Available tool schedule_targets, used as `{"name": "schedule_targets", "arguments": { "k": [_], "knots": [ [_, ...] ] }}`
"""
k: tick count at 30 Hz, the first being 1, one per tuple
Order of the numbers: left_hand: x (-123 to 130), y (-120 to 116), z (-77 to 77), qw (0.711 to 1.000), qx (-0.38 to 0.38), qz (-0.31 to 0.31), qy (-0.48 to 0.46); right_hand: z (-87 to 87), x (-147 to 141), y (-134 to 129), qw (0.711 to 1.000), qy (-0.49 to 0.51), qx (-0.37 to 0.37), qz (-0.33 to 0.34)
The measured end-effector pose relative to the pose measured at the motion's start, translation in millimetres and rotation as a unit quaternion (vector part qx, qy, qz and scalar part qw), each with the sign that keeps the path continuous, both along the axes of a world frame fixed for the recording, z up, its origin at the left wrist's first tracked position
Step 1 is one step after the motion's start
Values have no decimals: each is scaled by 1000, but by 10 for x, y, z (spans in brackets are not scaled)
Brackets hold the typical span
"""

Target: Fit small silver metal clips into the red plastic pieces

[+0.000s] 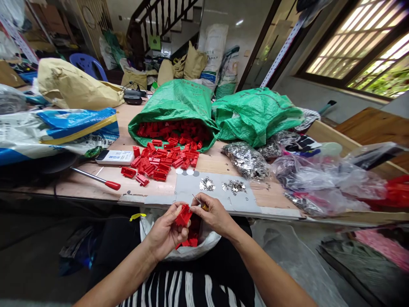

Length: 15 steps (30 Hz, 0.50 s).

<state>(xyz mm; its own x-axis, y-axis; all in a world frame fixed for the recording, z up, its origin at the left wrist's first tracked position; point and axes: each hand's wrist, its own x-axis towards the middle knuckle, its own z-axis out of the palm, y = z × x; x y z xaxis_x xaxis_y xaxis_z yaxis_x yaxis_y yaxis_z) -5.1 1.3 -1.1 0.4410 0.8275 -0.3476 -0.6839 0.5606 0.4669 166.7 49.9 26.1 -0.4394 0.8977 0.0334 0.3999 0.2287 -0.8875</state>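
My left hand (pixel 168 230) is closed around a red plastic part (pixel 183 215), held above a white bag (pixel 204 247) on my lap with more red parts (pixel 193 238) inside. Close beside it, my right hand (pixel 213 213) grips a small tool with a wooden handle (pixel 205 207) and a thin metal tip pointing up. The fingertips of that hand are at the red part's edge; whether they also pinch a small metal piece is too small to tell. Two little piles of shiny metal pieces (pixel 207 184) lie on a grey sheet (pixel 188 196) at the table edge.
A heap of red parts (pixel 153 161) spills from a green woven sack (pixel 179 98). Another green sack (pixel 255 115) and a clear bag of metal pieces (pixel 246 160) stand to the right. At left are a white box (pixel 115 157) and a red-tipped lever (pixel 112 185) near the edge.
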Motion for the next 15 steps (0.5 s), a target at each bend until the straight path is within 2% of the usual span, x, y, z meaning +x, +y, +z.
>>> {"name": "schedule_targets", "arguments": {
  "k": [9,15],
  "knots": [
    [8,-14,34,998,52,-19,40,-55,5,18,985,106,-123,53],
    [50,-6,-8,998,37,-34,29,-101,15,7,977,130,-156,61]
  ]
}}
